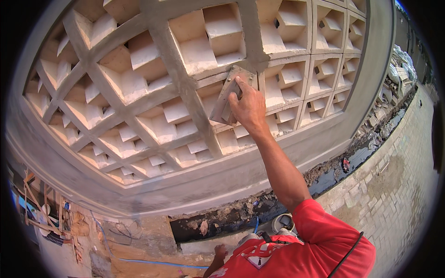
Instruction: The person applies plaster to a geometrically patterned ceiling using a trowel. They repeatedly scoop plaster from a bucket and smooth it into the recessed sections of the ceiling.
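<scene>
At a latticed wall, right hand clasping flat trowel, left hand grip unclear

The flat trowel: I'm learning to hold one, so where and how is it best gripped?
Likely at the middle of the back of the flat trowel, coming from the person's side, where the right hand has it. Its broad face is toward the lattice wall, blocking that side, while its back is turned outward. The hand hides much of the grip.
</scene>
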`<state>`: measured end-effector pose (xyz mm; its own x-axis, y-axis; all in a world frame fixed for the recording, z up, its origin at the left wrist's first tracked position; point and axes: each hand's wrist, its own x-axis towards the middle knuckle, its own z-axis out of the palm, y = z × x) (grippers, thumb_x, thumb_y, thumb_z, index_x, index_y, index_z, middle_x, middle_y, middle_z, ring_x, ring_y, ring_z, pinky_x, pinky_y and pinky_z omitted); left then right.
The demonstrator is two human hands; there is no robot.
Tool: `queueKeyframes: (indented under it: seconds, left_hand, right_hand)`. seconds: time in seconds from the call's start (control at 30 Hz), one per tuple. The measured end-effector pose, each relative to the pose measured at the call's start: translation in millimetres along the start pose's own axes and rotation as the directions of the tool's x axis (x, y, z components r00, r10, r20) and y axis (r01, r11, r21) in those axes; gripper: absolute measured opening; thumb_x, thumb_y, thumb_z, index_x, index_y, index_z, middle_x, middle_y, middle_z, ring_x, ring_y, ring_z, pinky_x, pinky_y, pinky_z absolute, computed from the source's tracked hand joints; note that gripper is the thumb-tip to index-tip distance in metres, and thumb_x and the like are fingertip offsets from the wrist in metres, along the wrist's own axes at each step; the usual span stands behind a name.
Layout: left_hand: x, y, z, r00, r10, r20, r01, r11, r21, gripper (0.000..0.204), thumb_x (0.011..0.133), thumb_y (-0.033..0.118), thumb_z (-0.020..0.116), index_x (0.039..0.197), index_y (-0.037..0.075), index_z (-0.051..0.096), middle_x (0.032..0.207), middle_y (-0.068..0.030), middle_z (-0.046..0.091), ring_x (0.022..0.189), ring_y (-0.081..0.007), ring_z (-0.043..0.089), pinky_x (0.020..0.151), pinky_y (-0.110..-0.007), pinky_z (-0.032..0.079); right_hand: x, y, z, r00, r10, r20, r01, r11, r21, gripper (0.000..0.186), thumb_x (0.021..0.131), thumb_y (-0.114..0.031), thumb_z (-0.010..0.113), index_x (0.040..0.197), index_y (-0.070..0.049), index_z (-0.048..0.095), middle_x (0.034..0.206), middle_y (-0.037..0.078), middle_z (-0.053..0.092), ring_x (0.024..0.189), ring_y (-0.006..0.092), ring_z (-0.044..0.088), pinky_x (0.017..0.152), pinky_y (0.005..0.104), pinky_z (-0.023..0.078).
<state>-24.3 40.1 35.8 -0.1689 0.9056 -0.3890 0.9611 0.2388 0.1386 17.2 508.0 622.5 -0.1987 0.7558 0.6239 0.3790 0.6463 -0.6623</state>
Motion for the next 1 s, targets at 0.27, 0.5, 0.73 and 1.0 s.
queueKeyframes:
  seconds: [0.27,0.5,0.73,1.0]
  left_hand:
    - [3.9,11.9,-12.4,0.971,-0.132,0.199,0.174,0.962,-0.209,0.030,0.065,0.019,0.077,0.089,0.008,0.062,0.089,-0.0127,0.066,0.090,-0.0291,0.063,0.076,-0.038,0.051]
    - [-14.4,15.5,18.3,0.991,-0.120,-0.057,0.111,0.984,-0.142,0.035,0.063,0.020,0.079,0.090,0.008,0.060,0.084,-0.0126,0.065,0.085,-0.0309,0.063,0.074,-0.042,0.051]
    - [9.1,31.7,-27.3,0.759,-0.578,0.300,0.490,0.204,-0.848,0.026,0.078,0.024,0.065,0.090,0.002,0.059,0.083,-0.0158,0.065,0.080,-0.0315,0.065,0.071,-0.044,0.052]
    - [2.9,19.0,0.3,0.779,-0.519,0.352,0.489,0.150,-0.859,0.022,0.076,0.020,0.066,0.090,0.004,0.060,0.081,-0.0120,0.065,0.077,-0.0275,0.065,0.067,-0.041,0.053]
  right_hand:
    - [5.1,11.3,-23.8,0.993,0.017,-0.116,0.003,0.985,0.170,0.049,0.077,-0.019,0.059,0.123,-0.002,0.061,0.081,0.023,0.066,0.073,0.0309,0.066,0.072,0.0395,0.052]
    - [-17.6,-12.6,5.8,0.994,0.025,0.103,-0.042,0.986,0.162,0.051,0.076,-0.021,0.060,0.123,-0.001,0.060,0.089,0.025,0.066,0.081,0.0349,0.066,0.081,0.0402,0.050]
    - [10.5,17.3,-25.2,0.988,0.014,-0.153,0.005,0.993,0.122,0.047,0.080,-0.018,0.059,0.125,-0.004,0.060,0.096,0.022,0.067,0.085,0.0331,0.067,0.080,0.0398,0.051]
    - [-21.4,5.3,0.7,0.993,-0.040,0.112,0.038,0.999,0.017,0.045,0.078,-0.016,0.059,0.123,-0.005,0.061,0.092,0.022,0.067,0.081,0.0337,0.065,0.079,0.0425,0.050]
